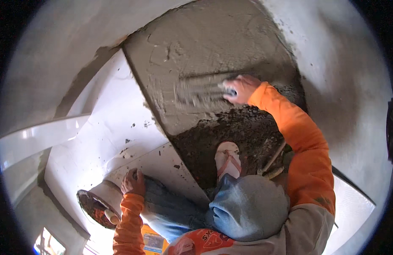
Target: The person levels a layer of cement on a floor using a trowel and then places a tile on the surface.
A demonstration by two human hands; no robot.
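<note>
My right hand [242,90] is closed round the handle of a plastering trowel [196,90], whose rectangular blade is blurred by motion. The blade lies on wet grey mortar [222,42] spread over the floor. My left hand [133,182] rests at my bent left knee with its fingers loosely bent and nothing visible in them. Next to that hand, a pale bucket [108,192] holds dark contents and a tool with a light wooden handle [112,217].
Glossy white tiles [107,127], specked with mortar, border the bed on the left. Rough dark ground [196,146] lies nearer, where my foot in a flip-flop [228,160] stands. A wooden-handled tool [273,160] lies by my right leg. Grey walls [345,85] enclose the corner.
</note>
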